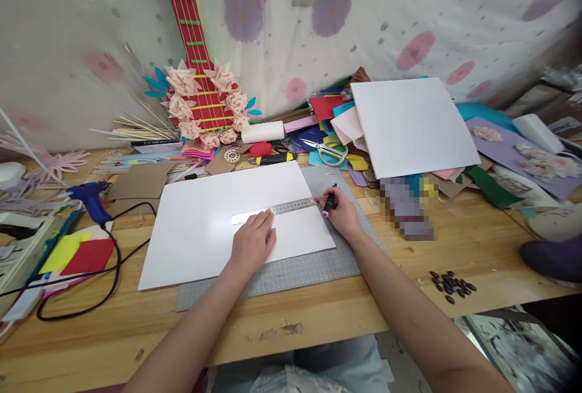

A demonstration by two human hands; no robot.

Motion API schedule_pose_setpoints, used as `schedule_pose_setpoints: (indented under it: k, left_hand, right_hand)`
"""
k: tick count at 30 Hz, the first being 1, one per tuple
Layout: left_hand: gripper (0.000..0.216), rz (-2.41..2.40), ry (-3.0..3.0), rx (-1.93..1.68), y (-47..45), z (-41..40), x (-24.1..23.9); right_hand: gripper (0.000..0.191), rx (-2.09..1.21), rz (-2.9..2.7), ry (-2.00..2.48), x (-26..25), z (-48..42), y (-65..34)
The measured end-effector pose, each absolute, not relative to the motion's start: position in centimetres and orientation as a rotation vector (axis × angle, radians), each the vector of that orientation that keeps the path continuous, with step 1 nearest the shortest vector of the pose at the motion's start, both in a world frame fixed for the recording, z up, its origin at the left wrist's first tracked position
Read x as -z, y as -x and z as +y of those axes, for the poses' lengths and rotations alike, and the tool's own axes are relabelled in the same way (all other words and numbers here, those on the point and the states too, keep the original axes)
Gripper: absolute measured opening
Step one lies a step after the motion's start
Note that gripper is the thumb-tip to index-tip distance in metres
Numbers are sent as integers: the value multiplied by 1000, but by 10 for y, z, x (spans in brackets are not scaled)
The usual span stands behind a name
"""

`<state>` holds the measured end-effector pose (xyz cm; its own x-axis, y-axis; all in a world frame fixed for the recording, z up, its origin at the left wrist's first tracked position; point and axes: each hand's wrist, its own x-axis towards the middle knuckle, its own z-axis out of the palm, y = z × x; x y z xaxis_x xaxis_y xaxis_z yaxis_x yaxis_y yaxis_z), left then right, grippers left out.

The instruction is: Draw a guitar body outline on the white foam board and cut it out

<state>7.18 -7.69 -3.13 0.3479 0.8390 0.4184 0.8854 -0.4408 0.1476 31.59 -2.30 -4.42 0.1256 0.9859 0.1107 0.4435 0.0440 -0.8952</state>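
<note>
A white board (pixel 204 223) lies aslant on a grey cutting mat (pixel 291 268). Across the board runs a metal ruler (pixel 291 206). My left hand (pixel 254 238) rests flat on the ruler's left part, fingers stretched out and pressing it to the board. At the ruler's right end, by the board's right edge, my right hand (pixel 342 214) is closed around a black marker (pixel 329 202) with a pink end. The marker's tip is too small to make out. A small black cap-like piece (pixel 190 176) sits at the board's far edge.
Left are a blue glue gun (pixel 91 199) with a black cord, and coloured paper (pixel 86 256). Behind stand a red paper guitar (pixel 200 90), scissors (pixel 330 151) and a yellow-black cutter (pixel 275 159). Right are another white board (pixel 413 129) and several dark pieces (pixel 451 285).
</note>
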Motion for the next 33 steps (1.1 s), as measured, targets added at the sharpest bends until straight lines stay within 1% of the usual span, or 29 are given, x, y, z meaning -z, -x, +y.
schedule_pose_setpoints:
  k: [11,18,24,28,33]
  left_hand:
    - [35,-1653,2536,646,-71,-77,30]
    - [37,-1698,2526,630,-72,-80,27]
    - [37,-1697,2527,627,-71,-81,27]
    - [37,-1695,2522,624,-71,-80,27]
    - [37,-1659,2540,614,-70,-78,28]
  right_hand:
    - [20,-756,-1462,1555,44,-19,-318]
    - [22,-877,-1499,1467,46,-15,-325]
    - [20,-848,-1521,1488,43,-14,-326]
    - [30,-840,-1366,1363,38,-9,-325]
    - [38,-847,-1161,1240,15,-5,-329]
